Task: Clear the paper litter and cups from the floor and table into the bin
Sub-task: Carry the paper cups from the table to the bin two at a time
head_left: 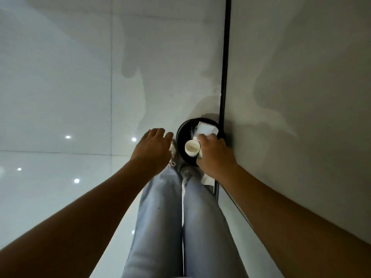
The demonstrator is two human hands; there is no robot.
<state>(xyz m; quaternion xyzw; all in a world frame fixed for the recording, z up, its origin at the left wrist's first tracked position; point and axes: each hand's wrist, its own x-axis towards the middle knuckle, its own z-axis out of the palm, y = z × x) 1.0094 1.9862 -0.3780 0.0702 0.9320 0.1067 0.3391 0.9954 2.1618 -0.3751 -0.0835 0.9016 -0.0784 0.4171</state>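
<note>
A person in pale blue jeans (160,217) stands on a glossy white tiled floor (60,97), seen from above, both bare forearms reaching forward and down. The left hand (152,147) hangs over the floor just left of the bin, palm down, fingers loosely spread and holding nothing. The right hand (214,153) is over the near right part of the round black bin (180,135), its fingers curled round a white paper cup (192,148) held on its side (the open mouth faces the camera and slightly left, so its long axis runs toward the hand). Something pale and greenish (200,154) shows between the cup and the palm; what it is cannot be told. Pale shoes (185,171) show beneath the hands, next to the bin's near rim. Deeper inside the bin lies a white rectangular piece of paper (206,128), tilted. The bin stands against a black vertical strip (224,77) that edges a grey wall (301,77) on the right.
</note>
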